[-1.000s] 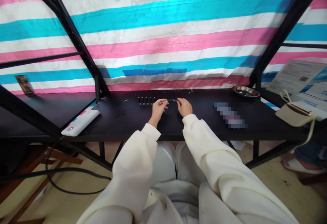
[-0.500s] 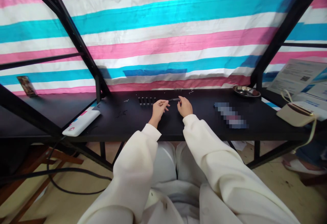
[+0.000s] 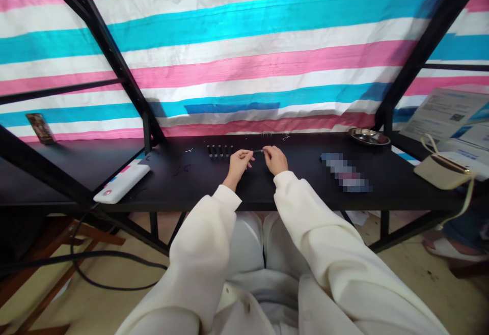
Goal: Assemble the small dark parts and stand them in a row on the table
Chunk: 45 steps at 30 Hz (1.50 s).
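My left hand (image 3: 238, 164) and my right hand (image 3: 275, 159) rest on the black table (image 3: 298, 182), close together. Between their fingertips they pinch a thin dark rod-like piece (image 3: 259, 151), each hand at one end. What the piece is exactly is too small to tell. A row of several small dark upright pieces (image 3: 219, 150) stands just left of my left hand. Both arms wear white sleeves.
A white flat device (image 3: 121, 181) lies at the table's left front edge. A metal dish (image 3: 369, 136) sits at the back right, a beige pouch (image 3: 443, 171) and printed sheets (image 3: 446, 113) at far right. A striped tarp hangs behind. Black frame bars slant at both sides.
My hands have drawn slightly closer, so less of the thin piece shows between them. My right hand's fingers dropped a little.
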Motion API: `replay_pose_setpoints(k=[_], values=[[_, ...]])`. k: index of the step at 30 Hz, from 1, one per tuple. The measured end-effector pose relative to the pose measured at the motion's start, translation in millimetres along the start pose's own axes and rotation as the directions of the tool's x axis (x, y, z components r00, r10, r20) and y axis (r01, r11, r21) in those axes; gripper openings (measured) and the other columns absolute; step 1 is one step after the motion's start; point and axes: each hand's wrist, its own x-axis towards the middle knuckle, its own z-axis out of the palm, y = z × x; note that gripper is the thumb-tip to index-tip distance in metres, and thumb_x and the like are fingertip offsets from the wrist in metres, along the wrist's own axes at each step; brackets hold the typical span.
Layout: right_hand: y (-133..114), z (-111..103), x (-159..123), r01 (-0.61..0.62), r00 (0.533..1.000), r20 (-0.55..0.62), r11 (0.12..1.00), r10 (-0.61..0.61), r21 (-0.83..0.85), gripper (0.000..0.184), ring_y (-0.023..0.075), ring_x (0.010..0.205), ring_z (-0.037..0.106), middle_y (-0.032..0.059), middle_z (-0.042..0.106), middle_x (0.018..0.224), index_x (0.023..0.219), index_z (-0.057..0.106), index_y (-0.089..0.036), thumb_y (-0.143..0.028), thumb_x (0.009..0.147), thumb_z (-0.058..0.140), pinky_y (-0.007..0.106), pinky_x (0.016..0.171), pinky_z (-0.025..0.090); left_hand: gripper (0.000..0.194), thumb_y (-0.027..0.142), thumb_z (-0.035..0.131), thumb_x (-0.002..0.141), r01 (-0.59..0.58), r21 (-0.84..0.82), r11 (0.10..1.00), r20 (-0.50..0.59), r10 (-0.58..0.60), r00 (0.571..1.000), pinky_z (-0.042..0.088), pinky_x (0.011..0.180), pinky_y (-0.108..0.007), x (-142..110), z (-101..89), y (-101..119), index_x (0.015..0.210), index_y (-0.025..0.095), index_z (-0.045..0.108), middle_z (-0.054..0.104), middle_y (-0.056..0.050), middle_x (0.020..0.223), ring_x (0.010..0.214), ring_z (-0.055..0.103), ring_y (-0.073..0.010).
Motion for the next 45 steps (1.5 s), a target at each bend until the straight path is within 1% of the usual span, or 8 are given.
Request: replay_pose_setpoints(k=[4,14,28,32,35,40,42,45], values=[[0.7,1.2,0.5,0.041,0.999,0.02,0.999,-0.041,-0.001,0.033,0.0176,0.09,0.055,0.0089,0.061,0.094,0.108,0.06,-0.017,-0.02,0.088,0.034,0.027,0.083,0.041,0.033,0.042,0.066,0.067,0.004,0.017,1.0,0.062,-0.005,0.998,0.033,0.038,-0.02,-0.6,1.4,0.2,0.081,0.012,0.059,0.065,-0.005,0.067,0.04,0.05,-0.007],[5.9,11.3,2.5,0.159,0.987,-0.003,0.987,-0.159,-0.026,0.033,0.0186,0.084,0.058,0.0107,0.063,0.091,0.105,0.061,-0.014,-0.015,0.084,0.036,0.03,0.08,0.045,0.035,0.043,0.065,0.067,-0.004,0.033,0.999,0.098,0.001,0.995,0.032,0.038,-0.019,-0.5,-0.2,-2.7,0.083,0.012,0.058,0.067,-0.007,0.073,0.041,0.052,-0.0076],[2.9,12.0,1.3,0.171,0.981,0.102,0.984,-0.167,-0.039,0.036,0.0197,0.089,0.058,0.0114,0.063,0.1,0.113,0.055,-0.012,-0.013,0.079,0.042,0.032,0.084,0.044,0.034,0.041,0.064,0.068,0.009,0.07,0.997,0.092,-0.016,0.996,0.033,0.039,-0.019,-0.7,-1.4,-4.1,0.083,0.011,0.058,0.067,-0.007,0.073,0.041,0.053,-0.0075],[0.7,11.3,-0.1,0.157,0.979,0.132,0.988,-0.157,0.007,0.034,0.0189,0.084,0.061,0.0104,0.064,0.097,0.115,0.049,-0.014,-0.017,0.082,0.042,0.029,0.077,0.044,0.037,0.044,0.064,0.067,0.014,0.033,0.999,0.056,-0.016,0.998,0.032,0.038,-0.019,0.0,-0.9,-1.7,0.084,0.011,0.058,0.067,-0.008,0.074,0.042,0.053,-0.0077],[-1.2,12.5,-1.1,0.16,0.97,0.177,0.985,-0.168,0.058,0.025,0.0181,0.073,0.061,0.0075,0.065,0.086,0.108,0.049,-0.016,-0.022,0.085,0.042,0.027,0.067,0.043,0.04,0.045,0.065,0.066,0.017,-0.008,1.0,0.02,-0.017,1.0,0.03,0.037,-0.018,-0.3,0.0,1.5,0.087,0.011,0.059,0.066,-0.007,0.073,0.042,0.052,-0.0075],[-2.1,14.7,-1.9,0.158,0.968,0.175,0.977,-0.181,0.142,0.015,0.0167,0.067,0.06,0.0042,0.064,0.079,0.099,0.049,-0.019,-0.024,0.085,0.043,0.025,0.064,0.041,0.035,0.044,0.066,0.065,0.009,0.05,0.999,0.064,-0.012,0.998,0.031,0.036,-0.018,-2.2,1.3,3.3,0.075,0.012,0.061,0.061,-0.003,0.064,0.038,0.044,-0.0044],[-1.6,15.6,-2.1,0.147,0.966,0.184,0.97,-0.183,0.192,0.019,0.016,0.068,0.06,0.0034,0.064,0.079,0.103,0.047,-0.019,-0.021,0.084,0.044,0.025,0.065,0.041,0.033,0.043,0.066,0.065,0.006,0.082,0.997,0.068,-0.012,0.998,0.031,0.037,-0.018,-1.9,1.3,0.8,0.074,0.012,0.061,0.06,-0.002,0.063,0.038,0.043,-0.0044],[0.1,17.6,-2.3,0.13,0.959,0.213,0.956,-0.189,0.261,0.036,0.0147,0.069,0.059,0.0028,0.062,0.081,0.116,0.039,-0.017,-0.019,0.081,0.047,0.025,0.067,0.042,0.03,0.041,0.063,0.068,0.007,0.166,0.986,0.025,-0.011,1.0,0.033,0.039,-0.019,1.0,0.8,-4.3,0.074,0.013,0.061,0.062,-0.003,0.065,0.038,0.044,-0.0054]])
